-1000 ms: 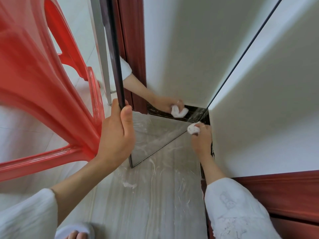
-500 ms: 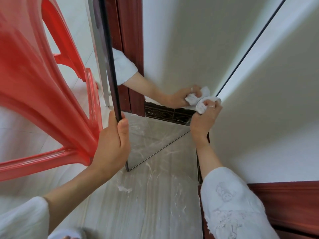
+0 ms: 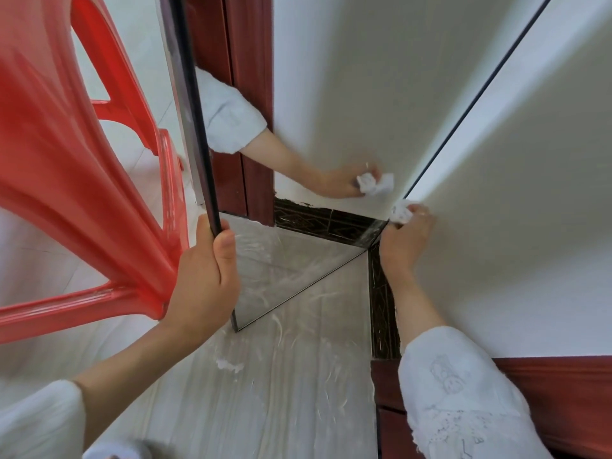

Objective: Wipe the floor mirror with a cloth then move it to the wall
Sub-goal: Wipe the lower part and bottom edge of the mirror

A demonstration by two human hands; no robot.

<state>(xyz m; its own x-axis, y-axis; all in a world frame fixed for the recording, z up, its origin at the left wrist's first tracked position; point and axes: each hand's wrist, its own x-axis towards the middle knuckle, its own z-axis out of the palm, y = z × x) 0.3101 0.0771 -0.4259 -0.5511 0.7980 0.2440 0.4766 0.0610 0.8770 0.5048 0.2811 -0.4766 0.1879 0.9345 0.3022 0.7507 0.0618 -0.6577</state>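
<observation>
Grey smeared floor (image 3: pixel 265 392), white wall. Floor mirror (image 3: pixel 331 111): upright, thin black frame. Left hand (image 3: pixel 202 286) fingers clamped on its near-left edge; right hand (image 3: pixel 405 240) pinching white cloth (image 3: pixel 400 212) against glass.

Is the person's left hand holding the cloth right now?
No, the left hand grips the mirror's dark side edge, while the right hand holds the white cloth against the glass.

Glossy red plastic chair (image 3: pixel 82 193); reflective glass mirror (image 3: pixel 331 94).
</observation>
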